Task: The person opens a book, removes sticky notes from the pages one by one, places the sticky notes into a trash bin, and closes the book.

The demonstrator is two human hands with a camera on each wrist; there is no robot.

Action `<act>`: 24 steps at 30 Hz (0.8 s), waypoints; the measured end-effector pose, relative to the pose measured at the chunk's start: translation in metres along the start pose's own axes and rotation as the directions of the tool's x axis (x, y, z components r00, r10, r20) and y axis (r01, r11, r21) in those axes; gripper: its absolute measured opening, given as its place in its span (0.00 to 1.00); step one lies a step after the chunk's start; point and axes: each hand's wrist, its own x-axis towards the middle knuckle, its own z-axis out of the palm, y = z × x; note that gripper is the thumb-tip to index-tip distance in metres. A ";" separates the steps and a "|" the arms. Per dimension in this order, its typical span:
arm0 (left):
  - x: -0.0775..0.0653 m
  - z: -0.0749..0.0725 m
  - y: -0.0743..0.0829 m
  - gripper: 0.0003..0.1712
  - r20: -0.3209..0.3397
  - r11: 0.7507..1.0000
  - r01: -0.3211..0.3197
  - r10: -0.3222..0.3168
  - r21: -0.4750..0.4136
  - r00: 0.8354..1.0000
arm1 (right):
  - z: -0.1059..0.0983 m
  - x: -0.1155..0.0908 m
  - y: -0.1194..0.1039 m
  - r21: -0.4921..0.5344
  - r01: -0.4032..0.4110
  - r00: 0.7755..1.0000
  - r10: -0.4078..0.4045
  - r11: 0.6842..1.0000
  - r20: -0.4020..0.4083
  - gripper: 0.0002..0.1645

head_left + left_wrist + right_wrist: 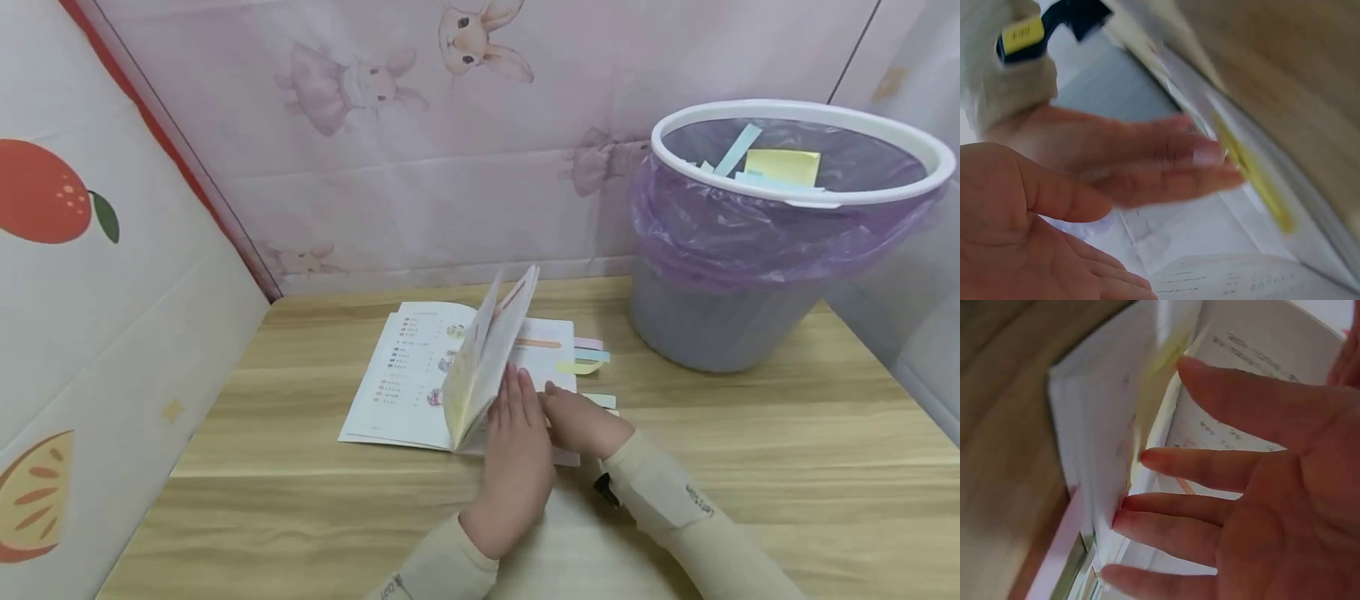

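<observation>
An open book (408, 383) lies on the table with several middle pages (487, 358) standing up. My left hand (517, 475) reaches over its lower right part, fingers straight and together against or close beside the raised pages. In the left wrist view the palm of this left hand (1016, 231) shows at the lower left. Close to its right, my right hand (585, 421) is over the right-hand page. The right wrist view shows the right hand (1260, 481) with straight, spread fingers, fingertips at a page with a yellow sticky strip (1160, 381).
Coloured index tabs (592, 356) stick out from the book's right edge. A grey bin (697, 325) with a purple bag (750, 242) stands at the back right, holding paper strips and a yellow note (783, 167). Printed curtains (450, 208) border the wooden table (247, 517).
</observation>
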 end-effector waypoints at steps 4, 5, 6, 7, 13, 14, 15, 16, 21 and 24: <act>0.008 -0.008 -0.013 0.56 0.033 0.997 0.062 -0.061 -0.036 0.998 | 0.006 -0.003 -0.007 -0.062 -0.076 0.997 0.076 0.995 -0.011 0.43; 0.009 -0.010 -0.017 0.57 0.042 0.996 0.079 -0.077 -0.038 0.996 | 0.008 -0.003 -0.008 -0.078 -0.092 0.996 0.091 0.993 -0.014 0.46; 0.011 -0.012 -0.021 0.57 0.052 0.994 0.096 -0.093 -0.045 0.994 | 0.009 -0.004 -0.009 -0.096 -0.101 0.995 0.100 0.990 -0.017 0.48; 0.013 -0.013 -0.025 0.54 0.056 0.993 0.109 -0.106 -0.055 0.993 | 0.010 -0.004 -0.010 -0.109 -0.111 0.994 0.109 0.988 -0.025 0.50; 0.021 -0.017 -0.042 0.38 0.081 0.978 0.185 -0.177 -0.102 0.981 | 0.006 -0.004 -0.010 -0.107 -0.143 0.990 0.140 0.984 -0.031 0.50; 0.022 -0.018 -0.044 0.38 0.085 0.977 0.191 -0.183 -0.096 0.979 | 0.005 -0.004 -0.010 -0.103 -0.141 0.990 0.139 0.985 -0.026 0.50; 0.023 -0.018 -0.046 0.39 0.088 0.977 0.196 -0.189 -0.087 0.978 | 0.005 -0.003 -0.009 -0.097 -0.139 0.990 0.137 0.986 -0.021 0.50; 0.024 -0.018 -0.048 0.39 0.089 0.977 0.199 -0.192 -0.077 0.977 | 0.004 -0.003 -0.008 -0.087 -0.140 0.990 0.139 0.986 -0.019 0.51; 0.025 -0.016 -0.056 0.41 0.102 0.974 0.227 -0.223 -0.025 0.969 | 0.000 0.000 -0.002 -0.051 -0.164 0.986 0.164 0.985 0.000 0.51; 0.026 -0.014 -0.061 0.42 0.135 0.968 0.252 -0.249 -0.004 0.959 | -0.002 0.000 0.001 -0.035 -0.168 0.986 0.169 0.985 0.013 0.52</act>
